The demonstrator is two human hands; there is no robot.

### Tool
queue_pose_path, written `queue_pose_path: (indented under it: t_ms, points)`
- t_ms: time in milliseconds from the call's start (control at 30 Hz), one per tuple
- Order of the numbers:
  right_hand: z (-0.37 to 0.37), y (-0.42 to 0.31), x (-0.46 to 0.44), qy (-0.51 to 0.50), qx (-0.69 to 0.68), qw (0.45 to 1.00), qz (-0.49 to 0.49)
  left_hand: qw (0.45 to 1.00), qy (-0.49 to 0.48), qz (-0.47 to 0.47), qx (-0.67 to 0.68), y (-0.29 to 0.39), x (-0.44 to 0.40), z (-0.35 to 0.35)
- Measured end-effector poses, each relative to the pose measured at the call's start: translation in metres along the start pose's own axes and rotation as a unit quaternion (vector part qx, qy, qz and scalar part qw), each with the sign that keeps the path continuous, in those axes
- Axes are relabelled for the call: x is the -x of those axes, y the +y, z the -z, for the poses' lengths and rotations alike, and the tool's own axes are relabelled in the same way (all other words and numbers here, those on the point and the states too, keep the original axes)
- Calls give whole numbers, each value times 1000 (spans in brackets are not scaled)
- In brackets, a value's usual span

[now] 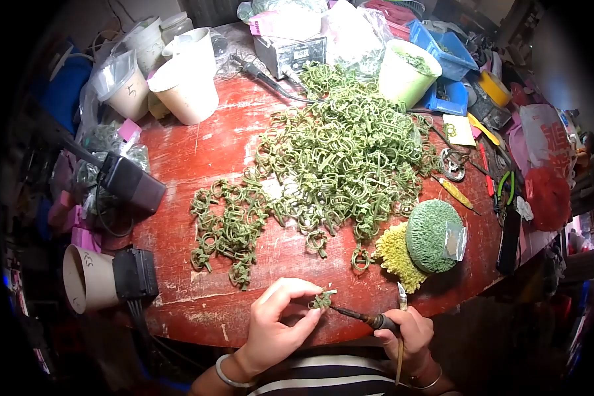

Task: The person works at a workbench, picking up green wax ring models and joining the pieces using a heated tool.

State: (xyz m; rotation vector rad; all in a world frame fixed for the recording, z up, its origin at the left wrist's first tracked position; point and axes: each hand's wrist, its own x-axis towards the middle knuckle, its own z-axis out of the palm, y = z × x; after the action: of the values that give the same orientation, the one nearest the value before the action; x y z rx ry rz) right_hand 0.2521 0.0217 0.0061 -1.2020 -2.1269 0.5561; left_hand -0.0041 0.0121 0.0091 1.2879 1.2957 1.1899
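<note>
Near the table's front edge, my left hand pinches a small green piece between thumb and fingertips. My right hand is closed around a dark-handled tool, whose thin tip points left and reaches the green piece. A slim brush-like stick with a pale metal upper end also stands upright in my right hand. Beyond the hands lies a large heap of green curled pieces, with a smaller heap to its left. A green textured round pad rests beside a yellow sponge-like piece.
White tubs stand at the back left, a cup lies tipped at the left edge, and a pale green bucket is behind the heap. A display box, blue trays, pliers and a yellow-handled tool surround the work area.
</note>
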Motion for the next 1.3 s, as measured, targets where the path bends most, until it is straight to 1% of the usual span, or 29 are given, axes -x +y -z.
queue_pose_path:
  t_ms: [33, 100, 133, 167, 233, 267, 333, 400, 467, 500, 533, 567, 600, 667, 700, 867, 933, 1000, 1067, 1100, 1233, 1300]
  points:
    - [1, -2, -2, -4, -6, 1000, -3, 1000, 0, 0, 0, -1, 0, 0]
    - [0, 1, 0, 13, -5, 1000, 7, 999, 5, 4, 42, -2, 2, 0]
    - [-2, 2, 1, 24, -15, 1000, 4, 986, 14, 67, 149, 0, 6, 0]
    - [-5, 3, 1, 47, -26, 999, 8, 968, 16, 105, 229, 4, 7, 6]
    - [-6, 4, 4, 47, -27, 999, 2, 912, 37, 162, 374, 18, 8, 23]
    - [-5, 3, 4, 49, -19, 999, -7, 892, 42, 147, 425, 25, 4, 32]
    - [-5, 1, 3, 47, -26, 998, -14, 894, 65, 77, 437, 29, 2, 53]
    - [-7, 3, 2, 54, -14, 998, 6, 924, 123, 29, 360, 26, 1, 73]
    - [-7, 0, 1, 55, -17, 998, 4, 955, 208, 61, 200, 19, -1, 86]
    - [-7, 1, 2, 57, -15, 998, 1, 965, 217, 84, 123, 16, 0, 87]
    - [-8, 2, 3, 59, -13, 998, -2, 968, 224, 106, 46, 13, 0, 87]
    - [-8, 1, 3, 57, -13, 998, -3, 974, 220, 63, -7, 8, -2, 81]
    - [-8, 1, 3, 57, -12, 998, -3, 969, 224, 11, -100, 3, -5, 76]
    - [-6, 0, 4, 46, -13, 999, -15, 963, 179, 68, -191, 11, 1, 68]
    - [-7, 0, 2, 50, -14, 999, -7, 956, 161, 37, -242, 12, 1, 65]
    - [-8, 2, 4, 52, -6, 999, -1, 968, 123, 46, -213, 16, 6, 42]
    - [-8, 0, 2, 59, -12, 998, -1, 990, 107, 37, -87, 11, 8, 35]
    - [-6, -2, 2, 52, -11, 999, -10, 992, 86, 39, -87, 12, 8, 32]
    - [-6, -1, 3, 52, -10, 999, -11, 994, 50, -29, -96, 4, 7, 31]
    - [-7, -1, 3, 50, -11, 999, -9, 998, 38, -6, -48, 1, 9, 30]
    - [-7, 0, 1, 54, -16, 998, 3, 1000, 14, -12, -8, -4, 10, 26]
    - [-9, 0, 2, 64, -8, 998, 0, 988, 60, 49, 134, 2, 10, 19]
